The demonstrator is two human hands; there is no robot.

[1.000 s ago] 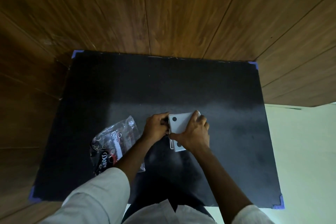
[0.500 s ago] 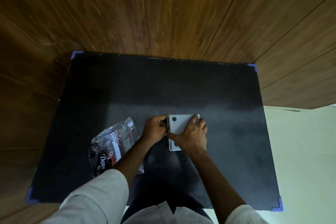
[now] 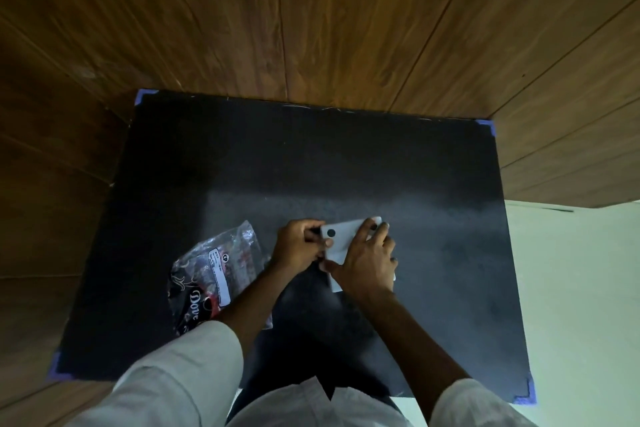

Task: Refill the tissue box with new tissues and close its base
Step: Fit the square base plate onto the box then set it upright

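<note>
A white tissue box (image 3: 341, 238) lies base-up on the black mat (image 3: 433, 218), its flat white base showing dark round feet near the corners. My left hand (image 3: 298, 246) grips the box's left edge, fingers curled over it. My right hand (image 3: 369, 260) lies flat over the base, fingers spread toward the far right corner, thumb at the near left edge, and it hides most of the box's right half. A shiny dark plastic tissue wrapper (image 3: 214, 274) with a white label lies to the left of my left forearm.
The mat is taped at its corners with blue tape (image 3: 488, 125) on a wooden surface (image 3: 311, 17). A pale floor (image 3: 581, 288) lies to the right. My white sleeves fill the bottom of the view.
The box has tilted slightly under my hands. My right hand has spread further across the base, and my left hand keeps its hold on the left edge.
</note>
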